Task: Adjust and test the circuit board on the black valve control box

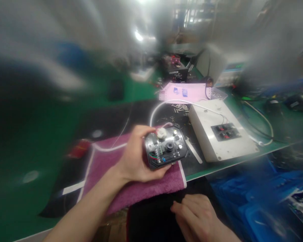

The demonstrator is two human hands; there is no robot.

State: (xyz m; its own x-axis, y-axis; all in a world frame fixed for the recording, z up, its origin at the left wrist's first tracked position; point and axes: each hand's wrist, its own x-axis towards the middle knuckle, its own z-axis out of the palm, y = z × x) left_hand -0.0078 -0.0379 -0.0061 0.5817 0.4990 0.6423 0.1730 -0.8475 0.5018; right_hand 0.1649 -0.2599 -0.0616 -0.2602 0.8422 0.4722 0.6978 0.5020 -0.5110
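Note:
My left hand point(137, 154) grips an electronic module point(168, 148), a circuit board in an eight-sided black housing, by its left side, thumb along the lower edge. A round black knob-like part sits mid-board, with a white connector and small coloured wires beside it. Beneath the module, a purple towel point(126, 191) with white edging covers part of a black mat point(111, 117). Below the table edge, my right hand point(197, 215) is closed with curled fingers, apart from the module; whatever it may hold is hidden. A flat metal wrench-like tool point(194, 151) lies right of the module.
A white box point(217, 131) with red-and-black terminals stands on the right, wired to a white cable point(154, 112) that arches behind the module. Small metal pins point(180, 108) lie near a pink sheet point(185, 92). Blue plastic bins point(260, 198) are at lower right. A bench instrument point(224, 65) stands behind.

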